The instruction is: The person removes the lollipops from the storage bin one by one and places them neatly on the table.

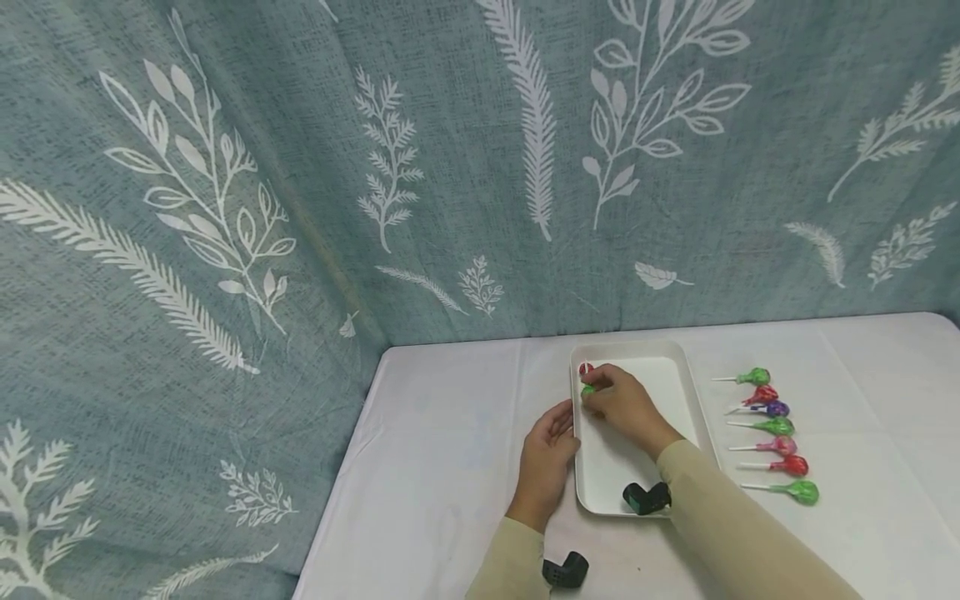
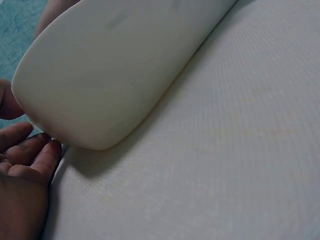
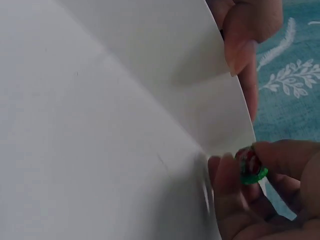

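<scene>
A green-wrapped lollipop [image 1: 587, 390] is pinched between the thumb and fingers of my right hand [image 1: 622, 408], over the left side of a white tray [image 1: 637, 500]. Up close in the right wrist view, the lollipop's wrapper [image 3: 251, 167] shows red and green. A red lollipop [image 1: 586, 367] lies in the tray's far left corner, just beyond the right fingertips. My left hand [image 1: 547, 462] holds the tray's left rim, its thumb at the edge and its fingers along the outer wall. In the left wrist view those fingers [image 2: 30, 155] touch the tray's outside.
Right of the tray, several lollipops lie in a column with sticks pointing left, among them a purple one [image 1: 777, 409], a pink one [image 1: 783, 446] and a green one [image 1: 804, 492]. A white cloth [image 1: 450, 467] covers the table. Behind hangs a teal leaf-patterned curtain [image 1: 465, 167].
</scene>
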`<state>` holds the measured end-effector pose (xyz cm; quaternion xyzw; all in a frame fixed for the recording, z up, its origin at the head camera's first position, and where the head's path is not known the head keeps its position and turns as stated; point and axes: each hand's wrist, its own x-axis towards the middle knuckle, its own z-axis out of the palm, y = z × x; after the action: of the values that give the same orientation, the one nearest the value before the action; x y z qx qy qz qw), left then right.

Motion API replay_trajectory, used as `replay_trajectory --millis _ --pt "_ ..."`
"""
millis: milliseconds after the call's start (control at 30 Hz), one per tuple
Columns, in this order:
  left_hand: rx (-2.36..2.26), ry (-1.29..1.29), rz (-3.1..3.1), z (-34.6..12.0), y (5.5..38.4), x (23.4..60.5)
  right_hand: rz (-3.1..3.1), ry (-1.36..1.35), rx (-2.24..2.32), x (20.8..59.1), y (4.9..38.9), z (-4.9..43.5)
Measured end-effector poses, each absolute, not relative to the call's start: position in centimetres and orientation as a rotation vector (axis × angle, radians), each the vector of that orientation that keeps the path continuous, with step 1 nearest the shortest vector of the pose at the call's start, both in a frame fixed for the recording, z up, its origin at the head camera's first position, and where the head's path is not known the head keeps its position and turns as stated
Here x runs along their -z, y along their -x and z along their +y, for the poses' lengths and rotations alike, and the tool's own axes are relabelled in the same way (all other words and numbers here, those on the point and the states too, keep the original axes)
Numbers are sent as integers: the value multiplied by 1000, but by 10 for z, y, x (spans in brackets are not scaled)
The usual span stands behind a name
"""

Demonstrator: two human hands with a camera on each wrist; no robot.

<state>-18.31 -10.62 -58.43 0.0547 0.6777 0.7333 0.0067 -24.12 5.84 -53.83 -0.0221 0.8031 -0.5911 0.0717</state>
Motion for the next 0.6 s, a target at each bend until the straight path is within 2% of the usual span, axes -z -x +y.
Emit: replay_trajectory --millis 600 --pt "-2288 -180 2125 -105 183 585 2526 93 1762 512 227 99"
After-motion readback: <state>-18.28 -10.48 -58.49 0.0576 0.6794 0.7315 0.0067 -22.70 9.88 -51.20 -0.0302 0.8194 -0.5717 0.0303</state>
